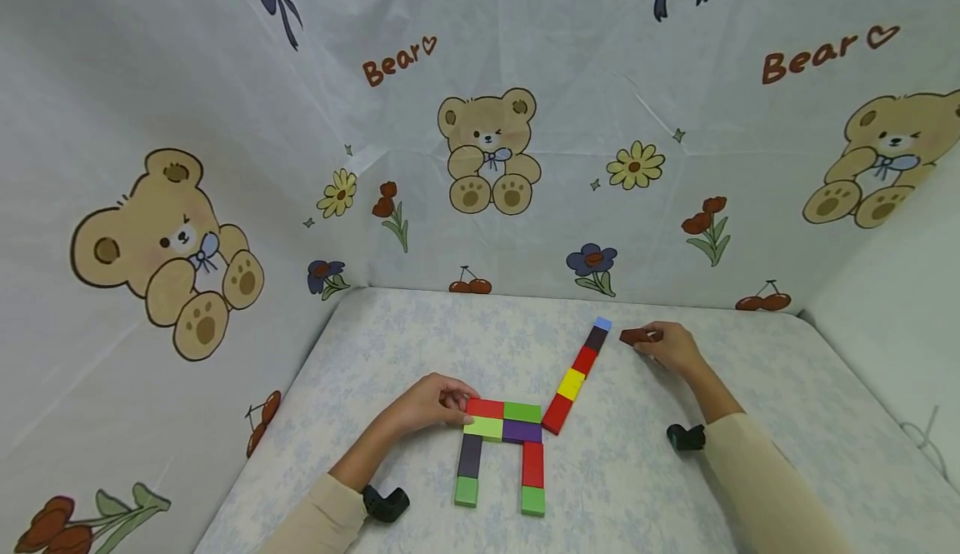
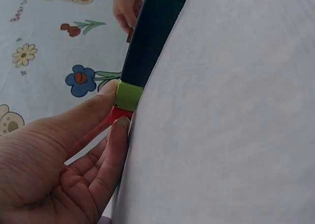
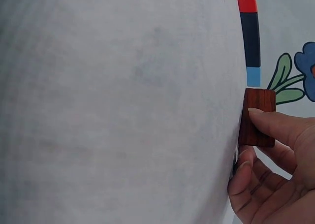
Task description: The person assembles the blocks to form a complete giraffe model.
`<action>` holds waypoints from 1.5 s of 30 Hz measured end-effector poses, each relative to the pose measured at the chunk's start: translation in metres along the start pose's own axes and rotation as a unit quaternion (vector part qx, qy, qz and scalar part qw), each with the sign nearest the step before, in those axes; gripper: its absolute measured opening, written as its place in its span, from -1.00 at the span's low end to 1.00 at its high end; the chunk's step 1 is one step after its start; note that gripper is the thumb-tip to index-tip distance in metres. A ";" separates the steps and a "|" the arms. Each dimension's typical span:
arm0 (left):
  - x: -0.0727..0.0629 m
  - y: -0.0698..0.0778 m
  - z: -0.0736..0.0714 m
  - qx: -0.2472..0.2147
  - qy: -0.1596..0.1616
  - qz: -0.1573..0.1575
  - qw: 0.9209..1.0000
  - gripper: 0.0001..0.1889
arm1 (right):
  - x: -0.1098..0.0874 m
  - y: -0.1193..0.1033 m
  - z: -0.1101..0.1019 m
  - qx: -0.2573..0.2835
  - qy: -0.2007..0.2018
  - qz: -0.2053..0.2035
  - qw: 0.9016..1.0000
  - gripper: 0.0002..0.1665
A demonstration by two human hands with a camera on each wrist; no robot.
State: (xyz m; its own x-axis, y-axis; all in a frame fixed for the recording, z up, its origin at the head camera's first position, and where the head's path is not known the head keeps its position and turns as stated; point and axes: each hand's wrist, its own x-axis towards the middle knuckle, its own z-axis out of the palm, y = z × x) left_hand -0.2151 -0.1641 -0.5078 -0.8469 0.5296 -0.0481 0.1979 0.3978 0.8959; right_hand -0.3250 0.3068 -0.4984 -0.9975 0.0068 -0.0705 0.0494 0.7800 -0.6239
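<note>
My left hand (image 1: 429,404) pinches across the left ends of a red block (image 1: 484,408) and a lime block (image 1: 483,429). In the left wrist view the thumb lies by the lime block (image 2: 129,96) and a fingertip against the red block (image 2: 121,115). A green block (image 1: 522,411) and a purple block (image 1: 522,431) adjoin them on the right. Between thumb and fingers, my right hand (image 1: 670,346) holds a dark brown wooden block (image 3: 258,118). It is just right of a small blue block (image 1: 603,323), apart from it, at the far end of a slanting row.
The slanting row includes a yellow block (image 1: 571,384) and a red block (image 1: 557,414) at its near end. Two legs extend toward me, ending in green blocks (image 1: 466,491). A bear-print cloth (image 1: 555,54) hangs behind the table (image 1: 615,487). Black wrist devices (image 1: 386,504) sit by both wrists.
</note>
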 end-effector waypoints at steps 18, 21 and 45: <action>0.002 -0.004 0.000 0.003 -0.005 0.009 1.000 -0.64 | 0.017 -0.002 0.004 -0.006 -0.005 0.001 1.000 -0.41; 0.002 -0.003 -0.001 0.003 -0.004 0.007 1.000 -0.64 | 0.018 -0.004 0.003 -0.002 -0.002 0.007 1.000 -0.39; 0.002 -0.005 0.000 0.006 0.002 0.006 1.000 -0.65 | 0.021 -0.010 0.006 -0.018 0.003 -0.012 1.000 -0.41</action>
State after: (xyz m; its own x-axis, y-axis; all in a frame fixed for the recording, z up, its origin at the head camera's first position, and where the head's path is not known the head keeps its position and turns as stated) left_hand -0.2173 -0.1647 -0.5123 -0.8463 0.5314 -0.0366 0.2129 0.4005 0.8912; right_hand -0.3460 0.2955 -0.4987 -0.9986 -0.0081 -0.0514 0.0242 0.8019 -0.5969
